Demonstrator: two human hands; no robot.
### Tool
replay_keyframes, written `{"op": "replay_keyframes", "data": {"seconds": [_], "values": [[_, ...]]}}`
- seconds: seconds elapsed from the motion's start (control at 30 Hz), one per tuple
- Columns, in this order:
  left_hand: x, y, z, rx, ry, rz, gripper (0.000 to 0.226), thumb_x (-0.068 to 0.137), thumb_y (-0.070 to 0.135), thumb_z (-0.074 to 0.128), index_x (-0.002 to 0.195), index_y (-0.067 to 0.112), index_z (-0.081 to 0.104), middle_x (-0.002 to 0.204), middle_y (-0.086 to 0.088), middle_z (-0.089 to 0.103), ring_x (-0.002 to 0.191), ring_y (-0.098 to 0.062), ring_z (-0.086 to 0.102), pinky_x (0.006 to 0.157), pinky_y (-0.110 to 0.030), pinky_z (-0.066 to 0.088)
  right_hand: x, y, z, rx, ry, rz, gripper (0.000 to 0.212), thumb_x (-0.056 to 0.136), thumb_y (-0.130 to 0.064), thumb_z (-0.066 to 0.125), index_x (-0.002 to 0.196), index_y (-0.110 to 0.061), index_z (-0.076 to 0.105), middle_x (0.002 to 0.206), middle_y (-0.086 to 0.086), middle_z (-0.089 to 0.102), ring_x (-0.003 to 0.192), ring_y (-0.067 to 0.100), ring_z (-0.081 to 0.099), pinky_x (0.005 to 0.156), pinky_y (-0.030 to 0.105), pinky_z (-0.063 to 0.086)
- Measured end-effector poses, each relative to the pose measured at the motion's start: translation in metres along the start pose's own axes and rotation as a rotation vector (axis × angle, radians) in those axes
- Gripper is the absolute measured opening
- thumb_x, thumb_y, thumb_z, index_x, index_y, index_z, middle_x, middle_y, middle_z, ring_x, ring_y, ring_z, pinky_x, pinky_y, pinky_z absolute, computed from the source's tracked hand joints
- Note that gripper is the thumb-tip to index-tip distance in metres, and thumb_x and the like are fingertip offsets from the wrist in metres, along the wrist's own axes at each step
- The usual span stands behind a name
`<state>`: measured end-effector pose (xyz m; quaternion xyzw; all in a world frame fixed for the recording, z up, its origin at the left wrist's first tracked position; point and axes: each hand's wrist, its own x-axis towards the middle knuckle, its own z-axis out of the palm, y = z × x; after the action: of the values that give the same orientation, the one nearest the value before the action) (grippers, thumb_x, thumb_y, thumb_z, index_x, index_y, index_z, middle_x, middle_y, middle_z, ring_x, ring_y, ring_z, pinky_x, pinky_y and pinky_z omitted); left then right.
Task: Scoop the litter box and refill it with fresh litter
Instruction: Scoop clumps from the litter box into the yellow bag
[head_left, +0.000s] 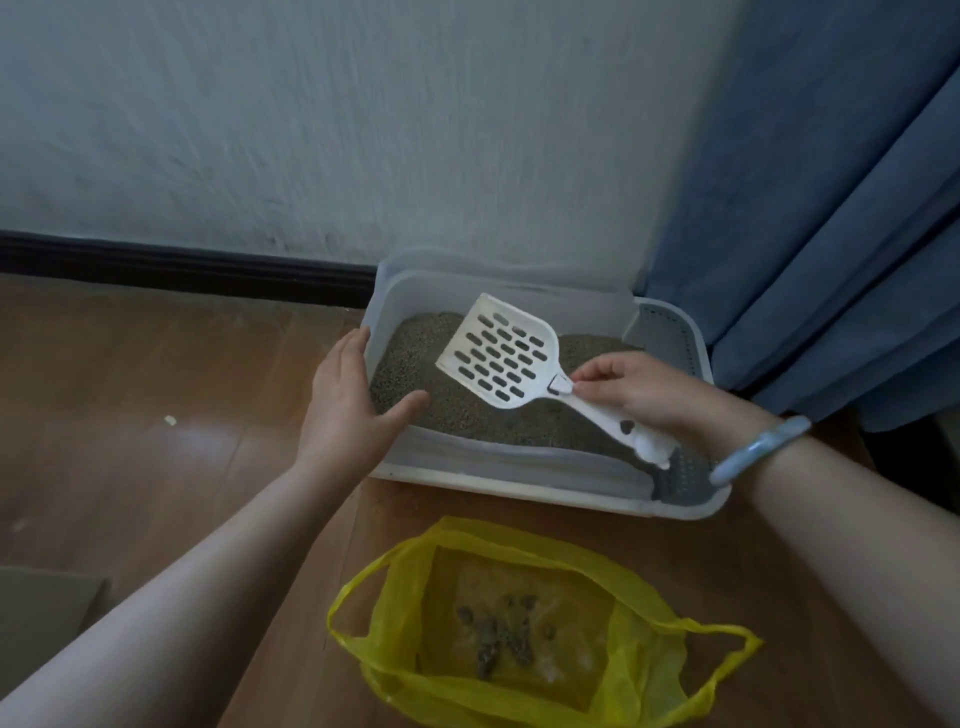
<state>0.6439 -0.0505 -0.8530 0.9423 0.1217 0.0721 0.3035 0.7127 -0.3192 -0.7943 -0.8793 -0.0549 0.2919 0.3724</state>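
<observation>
Showing, on a wooden floor (156, 389) beside a blue curtain (831, 208), a litter box (519, 491) with a yellow bag (649, 649) open just in front; left hand (353, 400) laid straight-fingered on its left rim, right hand (639, 389) curled around the handle of a white scoop (498, 358) raised over the litter (415, 353); dark clumps (498, 629) in the bag.
</observation>
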Motion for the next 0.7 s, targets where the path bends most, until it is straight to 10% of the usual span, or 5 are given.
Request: {"op": "replay_keyframes", "data": {"seconds": [0.2, 0.4, 0.7], "values": [[0.009, 0.005, 0.007, 0.144, 0.041, 0.005, 0.095, 0.076, 0.055, 0.068, 0.147, 0.011, 0.023, 0.151, -0.008, 0.030, 0.137, -0.029, 0.023, 0.112, -0.042, 0.025, 0.037, -0.003, -0.012, -0.296, -0.045, 0.147, 0.025, 0.095, -0.025, 0.049, 0.097, -0.007, 0.065, 0.074, 0.008, 0.068, 0.061, 0.016, 0.057, 0.052, 0.024, 0.040], [0.022, 0.009, 0.007, 0.234, 0.003, 0.007, 0.095, 0.077, 0.058, 0.063, 0.149, 0.012, 0.019, 0.154, -0.006, 0.025, 0.140, -0.027, 0.019, 0.111, -0.042, 0.026, 0.055, 0.008, -0.011, -0.536, -0.140, 0.171, 0.036, 0.080, -0.046, 0.067, 0.101, -0.017, 0.063, 0.100, 0.000, 0.063, 0.090, 0.018, 0.058, 0.080, 0.033, 0.045], [0.046, 0.012, 0.012, 0.375, 0.002, 0.023, 0.092, 0.080, 0.057, 0.059, 0.149, 0.014, 0.016, 0.155, -0.005, 0.025, 0.140, -0.026, 0.025, 0.107, -0.044, 0.032, 0.069, -0.007, -0.035, -0.939, -0.083, 0.249, 0.036, 0.084, -0.033, 0.063, 0.116, -0.018, 0.062, 0.106, 0.003, 0.065, 0.093, 0.019, 0.060, 0.076, 0.028, 0.047]]}}
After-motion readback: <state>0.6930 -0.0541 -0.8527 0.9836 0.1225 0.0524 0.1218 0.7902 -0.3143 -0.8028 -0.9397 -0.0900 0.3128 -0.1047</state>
